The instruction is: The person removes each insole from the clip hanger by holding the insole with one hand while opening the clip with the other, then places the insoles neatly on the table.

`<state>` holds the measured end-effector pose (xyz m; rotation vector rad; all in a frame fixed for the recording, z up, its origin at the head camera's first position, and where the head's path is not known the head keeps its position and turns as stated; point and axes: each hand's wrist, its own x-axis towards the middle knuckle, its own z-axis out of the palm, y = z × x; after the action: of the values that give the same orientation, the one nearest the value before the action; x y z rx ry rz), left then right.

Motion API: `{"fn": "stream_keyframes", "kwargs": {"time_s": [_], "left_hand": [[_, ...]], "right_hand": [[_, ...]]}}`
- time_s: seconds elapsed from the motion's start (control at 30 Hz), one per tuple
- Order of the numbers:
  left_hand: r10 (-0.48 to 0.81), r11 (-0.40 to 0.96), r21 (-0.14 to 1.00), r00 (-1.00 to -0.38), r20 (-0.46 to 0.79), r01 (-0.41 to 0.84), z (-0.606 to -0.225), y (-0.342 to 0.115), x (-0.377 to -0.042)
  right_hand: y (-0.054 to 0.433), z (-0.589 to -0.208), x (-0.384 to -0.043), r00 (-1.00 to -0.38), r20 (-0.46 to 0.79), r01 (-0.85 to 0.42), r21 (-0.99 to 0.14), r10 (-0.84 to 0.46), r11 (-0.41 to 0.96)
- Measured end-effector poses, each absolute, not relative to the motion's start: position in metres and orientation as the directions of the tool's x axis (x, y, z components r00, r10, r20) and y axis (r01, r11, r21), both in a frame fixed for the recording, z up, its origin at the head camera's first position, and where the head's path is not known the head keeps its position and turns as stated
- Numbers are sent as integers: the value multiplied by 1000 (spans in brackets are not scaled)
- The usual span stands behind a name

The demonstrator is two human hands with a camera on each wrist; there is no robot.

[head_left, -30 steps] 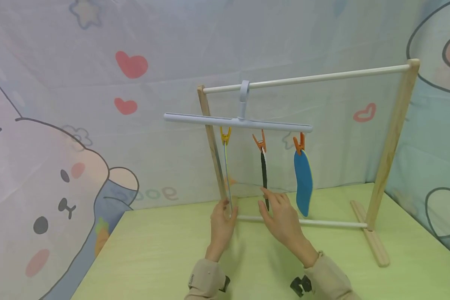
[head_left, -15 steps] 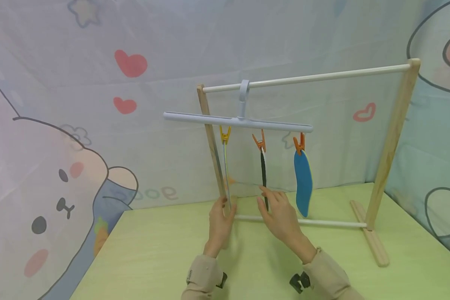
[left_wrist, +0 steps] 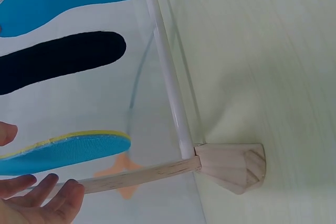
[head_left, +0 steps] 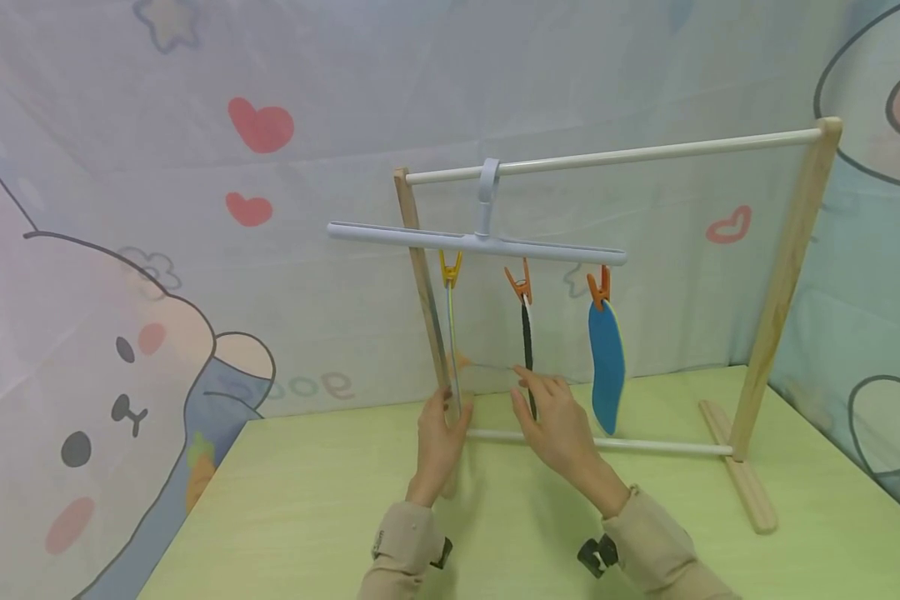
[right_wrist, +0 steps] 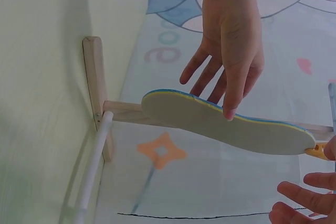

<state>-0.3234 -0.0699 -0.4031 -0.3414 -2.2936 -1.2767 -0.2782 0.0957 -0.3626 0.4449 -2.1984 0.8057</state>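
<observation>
Three insoles hang by clips from a pale hanger [head_left: 420, 239]. The left insole [head_left: 452, 333], blue with a yellow edge, is under a yellow clip [head_left: 451, 272]. My left hand [head_left: 438, 446] surrounds its lower part, thumb on one side and fingers on the other; in the left wrist view, gaps show between the fingers and that ribbed insole [left_wrist: 79, 149]. By the black insole [head_left: 527, 333], under an orange clip [head_left: 522, 285], my right hand [head_left: 562, 429] has its fingers loosely extended; contact cannot be told. At right hangs the blue insole [head_left: 606, 367], under another orange clip [head_left: 600, 288].
The hanger hooks over the upper white bar [head_left: 645, 156] of a wooden rack. A wooden post [head_left: 783, 292] and foot [head_left: 750, 496] stand at right. A lower bar [head_left: 667, 447] runs above the pale green table [head_left: 307, 508]. A printed cloth [head_left: 345, 100] hangs behind.
Both hands have shifted very slightly left. The insoles and hanger look almost unmoved.
</observation>
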Motion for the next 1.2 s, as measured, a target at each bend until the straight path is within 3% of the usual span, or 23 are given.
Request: {"fn": "stream_keyframes", "kwargs": {"time_s": [0.5,1.2], "left_hand": [[-24,550,713,-845,534,435,-401,-70,-330],[-26,574,716,-865,500,397,-407,-66,-341]], "right_hand": [[97,-359,-287,-720,692,-510,-473,-56,718],[98,-355,-295,-727,684,-532,-498,-68,685]]}}
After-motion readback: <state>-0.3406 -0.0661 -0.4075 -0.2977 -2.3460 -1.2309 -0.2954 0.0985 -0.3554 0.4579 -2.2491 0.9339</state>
